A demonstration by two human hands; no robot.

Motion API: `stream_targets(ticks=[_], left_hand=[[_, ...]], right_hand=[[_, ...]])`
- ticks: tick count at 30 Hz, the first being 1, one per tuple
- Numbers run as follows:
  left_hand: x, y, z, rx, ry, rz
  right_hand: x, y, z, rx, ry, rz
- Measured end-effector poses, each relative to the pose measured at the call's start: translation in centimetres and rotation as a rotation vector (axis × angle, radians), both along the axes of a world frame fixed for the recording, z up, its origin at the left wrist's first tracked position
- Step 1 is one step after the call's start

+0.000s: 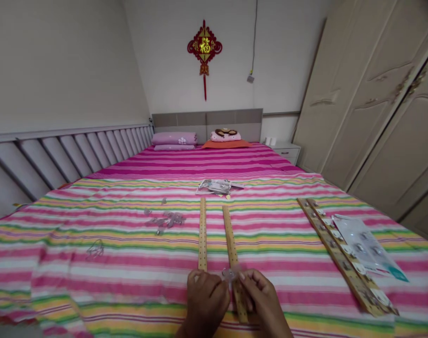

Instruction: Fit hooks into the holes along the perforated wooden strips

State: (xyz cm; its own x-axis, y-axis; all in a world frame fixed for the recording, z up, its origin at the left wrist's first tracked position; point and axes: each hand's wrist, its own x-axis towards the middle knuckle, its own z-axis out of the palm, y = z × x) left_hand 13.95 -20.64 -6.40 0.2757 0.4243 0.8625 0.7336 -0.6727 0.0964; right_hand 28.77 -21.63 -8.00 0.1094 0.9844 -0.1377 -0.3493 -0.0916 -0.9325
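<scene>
Both my hands meet low in the middle of the view, over a striped bed cover [129, 263]. My left hand [205, 300] and my right hand [261, 298] are closed in a pinch around a small clear plastic piece [231, 273] held between their fingertips. Just under them lie two long wooden strips with rows of holes: the left strip [202, 230] and the right strip [231, 249], whose near end runs below my right hand. A scatter of small clear pieces [166, 219] lies to the left of the strips.
To the right lie two more wooden strips [340, 256] carrying clear pieces, beside a plastic bag [369, 246]. Opened packets [217, 186] lie further up the bed. Pillows [174, 138] rest at the headboard, a nightstand [287, 151] and wardrobe [386, 108] stand right, a padded wall panel [59, 155] left.
</scene>
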Motion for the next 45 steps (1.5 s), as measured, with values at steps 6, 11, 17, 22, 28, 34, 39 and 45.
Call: stream_targets(ticks=[6,11,17,22,28,34,39,45], left_hand=[[0.6,-1.0,-0.3,-0.011,0.038,-0.05],[1.2,-1.0,-0.5,-0.079,0.085,-0.101],[1.2,0.3,-0.2,-0.224,0.021,-0.198],[0.7,3.4,0.2,-0.632,-0.361,-0.215],[1.0,8.9,0.5,-0.894,-0.473,-0.275],[1.3,14.7,0.0,-0.897,-0.428,-0.24],[2.1,18.4,-1.0,-0.896,-0.417,-0.29],[2.6,21.6,-1.6,-0.832,-0.333,-0.224]], right_hand=[[0.6,-0.3,0.7,-0.03,-0.024,-0.074],[1.1,0.1,0.6,-0.024,-0.016,-0.08],[2.7,2.3,0.4,0.027,-0.081,-0.039],[3.8,5.2,0.0,0.09,-0.106,0.02],[4.7,11.1,0.1,0.128,-0.239,0.146],[4.7,17.8,0.4,0.195,-0.296,0.198],[4.6,21.6,-0.1,0.197,-0.324,0.236],[5.0,25.3,-1.0,0.194,-0.376,0.207]])
